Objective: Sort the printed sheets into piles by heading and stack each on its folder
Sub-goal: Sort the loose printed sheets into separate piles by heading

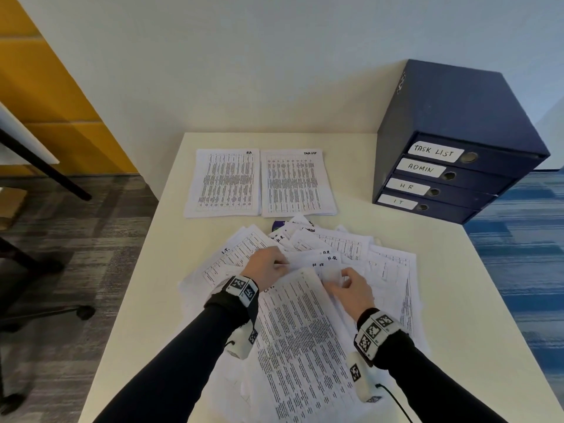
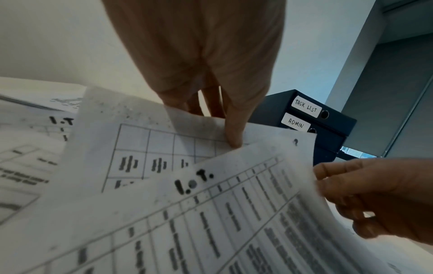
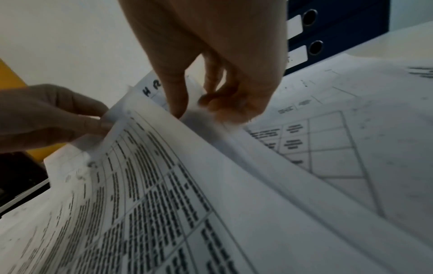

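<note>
table [image 1: 457,300] | left hand [image 1: 268,267] and right hand [image 1: 351,290] each pinch I.T. sheet [image 1: 305,337] top corners

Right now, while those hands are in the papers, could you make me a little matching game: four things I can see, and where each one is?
Things:
1. dark blue cardboard drawer box
2. neat white paper pile headed TASK LIST
3. white printed sheet headed I.T.
4. loose heap of white printed sheets

Places:
a. lifted, pinched by the left hand and right hand
b. far right corner of the cream table
c. spread mid-table under the hands
d. far side, squared up beside another neat pile

Pairs: 1-b, 2-d, 3-a, 4-c
</note>
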Action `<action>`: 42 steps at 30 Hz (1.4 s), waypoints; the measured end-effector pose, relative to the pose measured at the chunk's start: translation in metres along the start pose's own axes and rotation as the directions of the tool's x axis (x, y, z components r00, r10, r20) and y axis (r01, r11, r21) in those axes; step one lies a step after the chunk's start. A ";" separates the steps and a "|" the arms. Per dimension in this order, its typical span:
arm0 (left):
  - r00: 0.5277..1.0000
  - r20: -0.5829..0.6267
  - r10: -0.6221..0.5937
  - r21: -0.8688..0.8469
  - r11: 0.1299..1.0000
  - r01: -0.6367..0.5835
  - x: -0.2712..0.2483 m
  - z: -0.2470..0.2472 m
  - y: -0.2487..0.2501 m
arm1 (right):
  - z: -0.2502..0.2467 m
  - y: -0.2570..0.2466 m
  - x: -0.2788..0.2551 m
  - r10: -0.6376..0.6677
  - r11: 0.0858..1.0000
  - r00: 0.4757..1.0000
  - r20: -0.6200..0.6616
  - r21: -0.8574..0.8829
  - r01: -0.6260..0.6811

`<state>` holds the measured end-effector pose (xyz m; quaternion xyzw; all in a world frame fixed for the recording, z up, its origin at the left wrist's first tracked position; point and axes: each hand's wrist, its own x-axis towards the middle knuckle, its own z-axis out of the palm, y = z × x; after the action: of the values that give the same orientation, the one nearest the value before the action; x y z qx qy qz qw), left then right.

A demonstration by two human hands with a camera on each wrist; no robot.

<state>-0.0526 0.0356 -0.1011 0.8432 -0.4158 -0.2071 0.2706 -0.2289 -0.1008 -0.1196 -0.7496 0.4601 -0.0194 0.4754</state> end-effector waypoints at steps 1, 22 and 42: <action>1.000 -0.005 -0.007 -0.002 1.000 0.007 0.002 -0.001 0.001 | 0.000 -0.002 0.001 -0.022 0.998 0.999 -0.050 -0.056 0.019; 0.998 0.055 -0.037 0.100 0.995 0.031 0.011 0.005 -0.006 | 0.006 0.018 0.001 -0.152 0.980 0.987 -0.042 -0.133 0.145; 0.870 0.081 -0.486 -0.521 0.724 0.452 -0.011 -0.010 -0.049 | -0.014 0.016 -0.017 0.001 0.968 0.997 -0.079 0.249 0.019</action>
<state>-0.0247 0.0723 -0.1225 0.8201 -0.1078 -0.3479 0.4414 -0.2561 -0.1010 -0.1171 -0.6846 0.4689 -0.1086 0.5473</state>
